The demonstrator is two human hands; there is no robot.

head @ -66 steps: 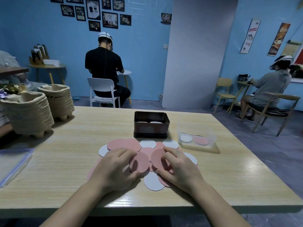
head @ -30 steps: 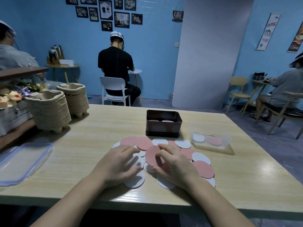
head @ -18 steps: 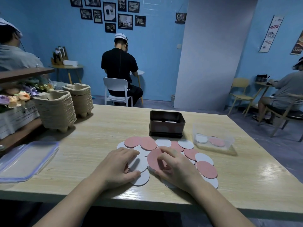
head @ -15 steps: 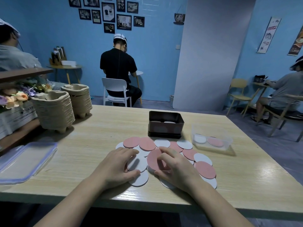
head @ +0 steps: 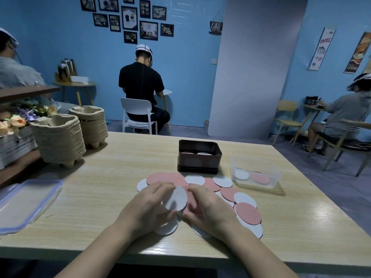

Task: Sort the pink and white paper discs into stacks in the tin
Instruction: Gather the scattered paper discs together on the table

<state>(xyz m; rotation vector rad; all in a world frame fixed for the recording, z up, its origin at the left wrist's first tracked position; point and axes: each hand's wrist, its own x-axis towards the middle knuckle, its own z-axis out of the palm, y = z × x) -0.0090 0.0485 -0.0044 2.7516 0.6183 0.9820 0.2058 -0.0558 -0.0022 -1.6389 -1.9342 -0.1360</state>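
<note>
Sorting under way: a person's left hand (head: 147, 205) is pinching a white disc (head: 176, 199) and tipping it up off the tabletop (head: 104, 177), fingers clamped on its far edge and thumb under the near one. The right hand (head: 209, 207) is curling its fingers round a pink disc (head: 192, 200) just beside it. Loose discs (head: 248, 213) are lying overlapped around both hands. The tin (head: 198, 159) is standing open just beyond them, with a pink stack at its left and a white one at its right showing over the rim. A tub (head: 256, 175) to the tin's right is holding one disc of each colour.

Most of the sorting appears to be ahead. Doing this step well probably means gathering one colour per hand, squaring the edges before lifting, and lowering each batch flat onto its matching stack so the paper is not bending against the tin's wall.

On the far wall a hanging sign (head: 215, 27) is reading "Coffee", a banner (head: 322, 48) is showing "COFFEE" in red, and a poster (head: 357, 53) is carrying "COFFEE" at its foot. A crate (head: 18, 142) at the left is showing "GARD", the remainder hidden. The framed prints are too small to read.
</note>
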